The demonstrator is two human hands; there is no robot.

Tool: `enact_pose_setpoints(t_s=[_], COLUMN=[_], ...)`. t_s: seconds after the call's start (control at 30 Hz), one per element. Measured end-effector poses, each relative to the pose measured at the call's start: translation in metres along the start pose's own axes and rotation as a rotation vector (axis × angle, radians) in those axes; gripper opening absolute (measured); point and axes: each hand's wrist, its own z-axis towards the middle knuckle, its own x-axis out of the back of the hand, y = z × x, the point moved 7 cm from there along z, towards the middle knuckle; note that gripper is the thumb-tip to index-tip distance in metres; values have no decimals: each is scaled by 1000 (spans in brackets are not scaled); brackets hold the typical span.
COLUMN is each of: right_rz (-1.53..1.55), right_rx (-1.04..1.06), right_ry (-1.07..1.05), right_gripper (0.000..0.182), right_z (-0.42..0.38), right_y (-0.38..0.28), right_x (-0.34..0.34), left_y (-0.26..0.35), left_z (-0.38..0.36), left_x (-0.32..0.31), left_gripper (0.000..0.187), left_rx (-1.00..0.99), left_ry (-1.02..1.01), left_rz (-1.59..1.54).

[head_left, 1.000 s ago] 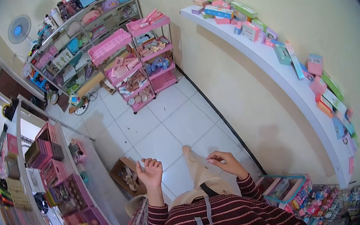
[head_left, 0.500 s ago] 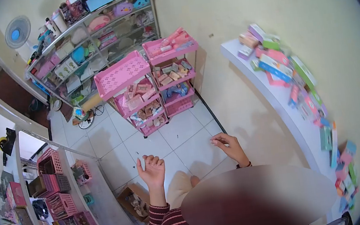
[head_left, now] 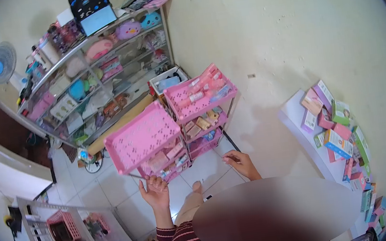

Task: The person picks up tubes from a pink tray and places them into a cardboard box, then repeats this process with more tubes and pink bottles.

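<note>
My left hand (head_left: 155, 192) is raised palm up with its fingers apart and nothing in it, just below the near edge of an empty-topped pink cart (head_left: 144, 138). My right hand (head_left: 241, 163) hangs in the air with thumb and fingertips drawn together; whether anything small sits between them cannot be made out. It is nearest to a second pink cart (head_left: 184, 119), whose top tray holds pink tubes and bottles (head_left: 206, 87). Boxes lie on the lower tiers of both carts.
A white wall shelf (head_left: 298, 117) with many small boxes (head_left: 338, 143) curves along the right. Glass shelving (head_left: 101, 78) with a backpack (head_left: 90, 8) on top stands behind the carts. Baskets (head_left: 62, 227) fill a rack at lower left. A fan (head_left: 2, 63) is at upper left.
The view has moved nearer to the carts, which appear larger and lower. The wall shelf now sits lower and further right. Both hands keep nearly the same pose.
</note>
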Motion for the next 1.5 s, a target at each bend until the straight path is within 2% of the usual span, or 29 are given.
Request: enact_pose_setpoints(t_s=[0.07, 0.1, 0.17, 0.2, 0.23, 0.3, 0.37, 0.43, 0.5, 0.57, 0.6, 0.67, 0.7, 0.87, 1.07, 1.2, 1.33, 1.4, 1.5], right_rz=[-122, -125, -178, -178, -170, -172, -133, -173, -208, -378, -374, -557, -552, -863, -851, -861, -918, -899, -750], right_rx=[72, 47, 172, 158, 152, 143, 113, 134, 163, 226, 229, 399, 398, 411, 297, 260, 309, 307, 396], right_ry=[72, 89, 149, 164, 190, 208, 209, 201, 191, 222, 213, 226, 217, 64, -170, -245, -257, -276, -233], right_gripper=[12, 12, 13, 13, 12, 12, 12, 13, 14, 16, 16, 21, 21, 34, 40, 40, 37, 35, 31], right_z=[31, 44, 68, 76, 84, 98, 113, 132, 158, 186, 202, 229, 242, 288, 321, 325, 327, 327, 326], right_y=[-19, -23, -41, -41, -40, -39, -35, -33, -35, -48, -48, -59, -61, -45, -10, -3, -7, -9, -24], right_x=[2, 4, 7, 7, 9, 12, 14, 20, 28, 37, 40, 43, 46, 41, 38, 29, 25, 25, 26], left_y=[3, -3, -8, -15, -21, -41, -54, -66, -74, -82, -89, -100, -107, -127, -134, -139, -139, -138, -136], left_z=[39, 55, 85, 100, 112, 130, 147, 163, 182, 199, 206, 226, 234, 270, 291, 296, 294, 292, 289], left_x=[-22, -32, -48, -52, -54, -61, -57, -58, -60, -70, -81, -81, -80, -57, -23, -15, -18, -29, -46], left_gripper=[21, 21, 20, 15, 15, 12, 11, 11, 11, 20, 32, 35, 38, 41, 40, 37, 38, 36, 35], left_rx=[-10, 15, -2, 31, 47, 101, 132, 118, 78, -208, -393, -369, -339, -260, -94, 14, 13, -125, -191], left_ry=[-107, -91, 32, -6, -2, -71, -67, -98, -107, -302, -483, -481, -488, -434, -326, -272, -272, -331, -419], left_rz=[171, 172, 636, 846, 847, 1092, 1061, 1279, 1309, 1937, 2139, 2259, 2376, 2566, 2767, 2935, 2925, 2858, 2699])
